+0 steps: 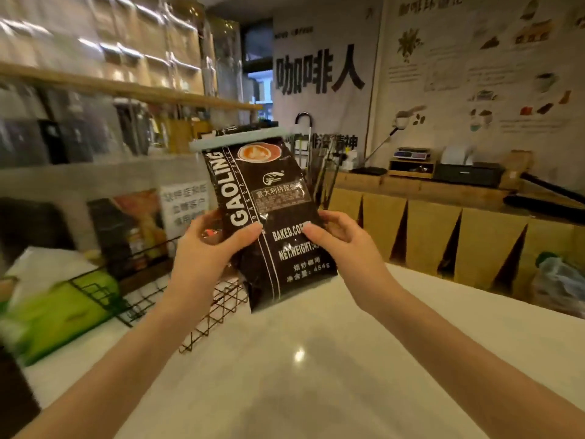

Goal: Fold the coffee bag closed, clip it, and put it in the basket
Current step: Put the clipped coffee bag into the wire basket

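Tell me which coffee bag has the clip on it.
The dark brown GAOLING coffee bag held in both hands; a pale green clip spans its folded top. The tan paper bags along the counter carry none.

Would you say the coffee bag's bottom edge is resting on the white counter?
Apart. The head view shows the coffee bag held up by both hands, with wire basket visible beneath it.

White counter (316, 359), green packet (60, 315) at left, row of kraft paper bags (427, 236) behind, black-lettered wall banner (319, 74), scale (413, 153) on far counter.
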Available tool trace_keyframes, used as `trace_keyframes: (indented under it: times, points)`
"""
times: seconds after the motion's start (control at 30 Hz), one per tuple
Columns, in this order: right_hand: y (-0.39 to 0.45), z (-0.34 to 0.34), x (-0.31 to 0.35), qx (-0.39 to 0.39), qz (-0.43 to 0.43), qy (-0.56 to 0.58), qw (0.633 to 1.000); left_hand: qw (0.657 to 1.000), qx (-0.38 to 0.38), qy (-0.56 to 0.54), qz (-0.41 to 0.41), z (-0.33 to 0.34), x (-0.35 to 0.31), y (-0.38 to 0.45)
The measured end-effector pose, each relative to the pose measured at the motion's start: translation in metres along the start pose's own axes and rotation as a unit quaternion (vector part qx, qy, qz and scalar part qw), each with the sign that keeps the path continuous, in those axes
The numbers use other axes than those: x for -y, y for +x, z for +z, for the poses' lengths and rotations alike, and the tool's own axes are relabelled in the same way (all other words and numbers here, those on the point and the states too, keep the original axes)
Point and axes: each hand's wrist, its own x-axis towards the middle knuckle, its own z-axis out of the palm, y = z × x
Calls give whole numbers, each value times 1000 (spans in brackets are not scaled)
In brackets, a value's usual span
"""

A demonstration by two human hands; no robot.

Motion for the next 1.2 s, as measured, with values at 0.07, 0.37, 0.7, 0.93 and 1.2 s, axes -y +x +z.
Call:
trace_keyframes:
  times: [0.07,0.37,0.7,0.93,1.2]
  points:
    - [25,29,-4,32,3,15,999,999,-44,1,24,-19,-6,12]
    - [93,111,-60,170,61,-41,983,977,-159,141,32,-94,35,62]
    - [120,139,-92,227,177,-211,934,906,-156,390,-47,-124,61,77]
    - [122,160,-101,292,168,-306,890,865,-128,467,-133,-132,59,82]
    - [131,150,-114,266,160,-282,908,737,-65,663,-116,-119,60,80]
